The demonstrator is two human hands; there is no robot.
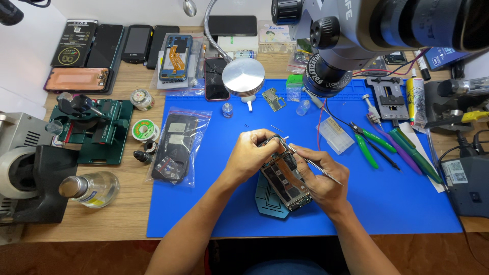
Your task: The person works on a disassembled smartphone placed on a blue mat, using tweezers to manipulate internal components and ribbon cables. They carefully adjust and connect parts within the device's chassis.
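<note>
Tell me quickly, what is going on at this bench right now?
A person sits at a blue work mat under a microscope. The left hand steadies an opened phone, its insides exposed, tilted on a small blue-green plate. The right hand holds tweezers with their tips at the phone's upper end. Green-handled pliers lie unused to the right.

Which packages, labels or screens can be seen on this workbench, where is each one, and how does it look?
Clear plastic bag: left edge of the blue mat, flat, dark parts inside.
Black packet: far left corner, tall, gold round mark.
Cracked phone screen: beside the round metal lamp base, dark with pink rim.
White label: on the grey box at right, small rectangle.
Opened phone: between left hand and right hand, which holds tweezers.
</note>
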